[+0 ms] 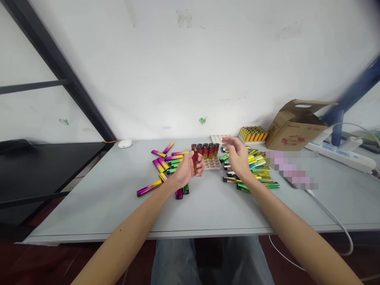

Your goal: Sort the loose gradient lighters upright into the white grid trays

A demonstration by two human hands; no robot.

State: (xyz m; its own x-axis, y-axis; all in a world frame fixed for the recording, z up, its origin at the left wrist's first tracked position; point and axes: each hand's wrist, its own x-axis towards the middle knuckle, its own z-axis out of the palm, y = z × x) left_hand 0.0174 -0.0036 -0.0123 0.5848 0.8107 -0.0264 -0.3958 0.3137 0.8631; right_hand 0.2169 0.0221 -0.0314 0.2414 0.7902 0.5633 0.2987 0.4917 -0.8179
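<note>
My left hand (183, 171) is closed around a red lighter (195, 161), held upright with its black top showing. Just behind it, several red-and-amber lighters (211, 151) stand in rows in a pale tray (214, 164), whose front holes are vacant. To the right of the tray, my right hand (240, 159) hovers with bent fingers apart and nothing visible in them. Beneath and beside that hand lie loose green, yellow and silver lighters (257, 174). Purple-yellow lighters (150, 188) and green ones (175, 161) are scattered left of the tray, some partly hidden by my left hand.
At the back stand another pale tray (217, 138) and a block of yellow lighters (253, 134). An open cardboard box (297, 128), a power strip (341, 154) and a blurred-out pink item (292, 170) with a white cable are on the right. A white case (125, 143) lies back left.
</note>
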